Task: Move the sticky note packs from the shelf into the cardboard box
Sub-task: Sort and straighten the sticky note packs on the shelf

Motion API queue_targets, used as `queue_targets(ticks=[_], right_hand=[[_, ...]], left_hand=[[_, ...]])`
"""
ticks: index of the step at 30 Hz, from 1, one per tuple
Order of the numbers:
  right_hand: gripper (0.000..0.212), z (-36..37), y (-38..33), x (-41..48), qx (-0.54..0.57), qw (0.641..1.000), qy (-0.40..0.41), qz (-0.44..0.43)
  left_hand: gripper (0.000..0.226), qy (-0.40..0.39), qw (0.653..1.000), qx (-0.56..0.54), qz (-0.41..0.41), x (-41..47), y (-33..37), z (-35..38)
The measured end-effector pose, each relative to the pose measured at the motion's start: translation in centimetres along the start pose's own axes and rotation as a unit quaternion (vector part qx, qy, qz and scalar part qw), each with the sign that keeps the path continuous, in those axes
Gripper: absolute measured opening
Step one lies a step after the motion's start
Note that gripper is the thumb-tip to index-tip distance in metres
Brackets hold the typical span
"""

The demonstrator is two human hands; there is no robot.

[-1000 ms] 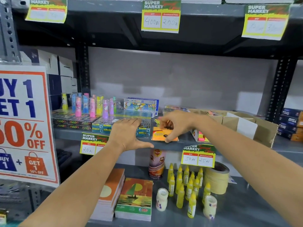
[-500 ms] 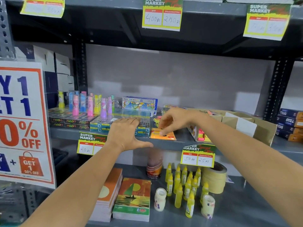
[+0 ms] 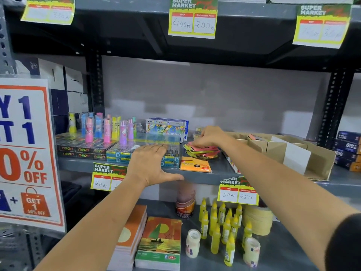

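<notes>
A loose pile of pink and yellow sticky note packs lies on the middle shelf, with one orange pack flat in front of it near the shelf edge. My right hand reaches over the pile, its fingers curled down onto the top pink pack. Whether they grip the pack is hidden. My left hand rests flat on a stack of blue pen boxes, thumb spread, holding nothing. The cardboard box stands on the same shelf to the right, under my right forearm, with a few packs showing inside.
Neon boxes, upright glue sticks and a crayon box fill the shelf's left half. The lower shelf holds notebooks, yellow glue bottles and tape rolls. A sale sign hangs at left.
My right hand left the orange pack at the shelf's front and moved back onto the pink and yellow pile. The orange pack stays on the shelf. My left hand has not moved.
</notes>
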State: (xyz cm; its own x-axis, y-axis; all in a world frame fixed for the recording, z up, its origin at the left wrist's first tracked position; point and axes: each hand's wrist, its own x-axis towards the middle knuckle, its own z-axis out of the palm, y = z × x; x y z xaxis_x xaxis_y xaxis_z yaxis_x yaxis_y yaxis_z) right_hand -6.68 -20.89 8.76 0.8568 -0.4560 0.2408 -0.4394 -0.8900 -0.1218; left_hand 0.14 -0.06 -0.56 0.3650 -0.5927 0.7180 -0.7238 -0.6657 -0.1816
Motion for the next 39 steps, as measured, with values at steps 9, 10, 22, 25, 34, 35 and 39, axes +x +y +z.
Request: queue_targets(ticks=[9, 10, 22, 25, 34, 35, 39], right_hand=[[0.057, 1.1, -0.4, 0.0, -0.013, 0.997, 0.069, 0.014], [0.057, 1.2, -0.4, -0.1, -0.013, 0.996, 0.081, 0.016], [0.051, -0.4, -0.6, -4.4, -0.072, 0.974, 0.211, 0.034], [0.046, -0.3, -0.7, -6.3, -0.118, 0.973, 0.194, 0.032], [0.031, 2.5, -0.8, -9.4, -0.204, 0.952, 0.228, 0.005], [0.031, 2.7, -0.6, -9.6, -0.213, 0.949, 0.233, 0.001], [0.033, 3.2, -0.1, -10.0, -0.243, 0.936, 0.254, -0.017]], left_hand=[[0.115, -0.001, 1.0, -0.008, -0.003, 0.0, 0.1, 0.0], [0.115, -0.001, 1.0, -0.011, -0.003, 0.0, 0.1, 0.0], [0.112, -0.001, 1.0, -0.009, 0.008, 0.0, 0.1, -0.3], [0.113, -0.004, 1.0, -0.014, 0.006, -0.1, 0.1, -0.2], [0.116, -0.005, 1.0, -0.014, -0.004, -0.1, 0.0, 0.0], [0.115, -0.005, 1.0, -0.015, -0.006, -0.1, 0.0, 0.0], [0.114, -0.007, 1.0, -0.018, -0.005, -0.2, 0.1, 0.0]])
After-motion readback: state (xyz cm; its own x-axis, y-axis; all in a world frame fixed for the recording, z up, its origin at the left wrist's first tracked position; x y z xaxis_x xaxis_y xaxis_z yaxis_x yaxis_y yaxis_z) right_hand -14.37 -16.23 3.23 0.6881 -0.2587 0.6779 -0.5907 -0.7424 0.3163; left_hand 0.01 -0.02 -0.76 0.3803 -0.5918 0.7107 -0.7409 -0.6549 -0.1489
